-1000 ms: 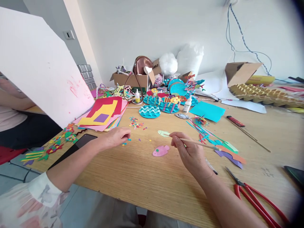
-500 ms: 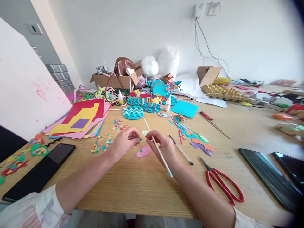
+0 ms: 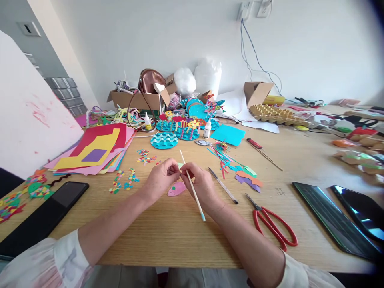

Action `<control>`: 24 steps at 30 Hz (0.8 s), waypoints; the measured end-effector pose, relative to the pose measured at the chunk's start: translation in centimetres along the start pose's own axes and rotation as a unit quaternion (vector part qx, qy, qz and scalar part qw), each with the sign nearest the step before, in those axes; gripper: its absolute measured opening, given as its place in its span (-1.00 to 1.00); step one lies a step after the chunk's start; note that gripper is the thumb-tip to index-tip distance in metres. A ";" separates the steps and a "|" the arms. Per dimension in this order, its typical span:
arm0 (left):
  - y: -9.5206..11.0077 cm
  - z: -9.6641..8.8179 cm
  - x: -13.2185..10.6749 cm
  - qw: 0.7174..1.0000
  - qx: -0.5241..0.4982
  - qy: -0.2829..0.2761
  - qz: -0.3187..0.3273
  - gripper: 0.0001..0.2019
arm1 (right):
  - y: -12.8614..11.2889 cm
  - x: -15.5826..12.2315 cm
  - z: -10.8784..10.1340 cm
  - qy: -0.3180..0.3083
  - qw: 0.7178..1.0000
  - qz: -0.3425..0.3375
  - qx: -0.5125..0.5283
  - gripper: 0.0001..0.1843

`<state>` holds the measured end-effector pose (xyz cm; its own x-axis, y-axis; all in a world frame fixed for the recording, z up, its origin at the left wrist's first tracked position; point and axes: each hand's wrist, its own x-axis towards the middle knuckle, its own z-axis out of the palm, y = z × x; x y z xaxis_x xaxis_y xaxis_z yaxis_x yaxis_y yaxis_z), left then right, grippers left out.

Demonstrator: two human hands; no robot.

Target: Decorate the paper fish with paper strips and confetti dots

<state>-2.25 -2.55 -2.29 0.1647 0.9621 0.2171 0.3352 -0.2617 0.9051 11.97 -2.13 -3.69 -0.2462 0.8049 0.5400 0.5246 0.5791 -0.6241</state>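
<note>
My right hand (image 3: 200,185) holds a thin white stick (image 3: 193,188) with a light blue end, slanting across its fingers. My left hand (image 3: 163,178) is closed in a pinch, its fingertips meeting those of my right hand; what is between them is hidden. Under the hands lies a pink paper fish (image 3: 176,189) with a green dot on it. Behind the fingertips a pale green paper piece (image 3: 180,165) shows in part. Small round paper dots (image 3: 131,179) are spread left of my left hand. A pen (image 3: 223,186) lies right of my right hand.
Red-handled scissors (image 3: 274,226) lie at the right front, beside dark phone-like slabs (image 3: 333,220). A black phone (image 3: 45,216) and stacked coloured paper (image 3: 96,148) are at left. Blue wavy paper bases (image 3: 164,141), a glue bottle (image 3: 207,129) and paper strips (image 3: 225,158) sit further back.
My hands have come together, fingertips now touching. The small blue dot seen at my left fingertips is hidden now. The camera view has shifted slightly to the right.
</note>
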 end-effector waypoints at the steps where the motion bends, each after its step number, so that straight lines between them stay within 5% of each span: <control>1: 0.0 0.0 0.0 1.000 -0.004 -0.001 -0.001 -0.92 | 0.0 0.0 0.0 -0.001 1.000 0.003 -0.002 -0.89; 19: -0.4 -1.2 -0.8 0.987 0.144 -0.067 -0.029 -0.84 | -0.1 -0.1 0.0 -0.050 0.999 -0.002 -0.003 -0.86; 24: -1.1 -1.8 -1.3 0.969 0.194 -0.137 -0.067 -0.84 | -0.1 0.1 -0.4 -0.029 0.999 -0.012 -0.010 -0.85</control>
<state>-4.54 -3.39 -2.90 0.3183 0.9469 -0.0456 0.6850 -0.1964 0.7016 12.21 -2.16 -3.43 -0.3055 0.7977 0.5199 0.5335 0.5957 -0.6004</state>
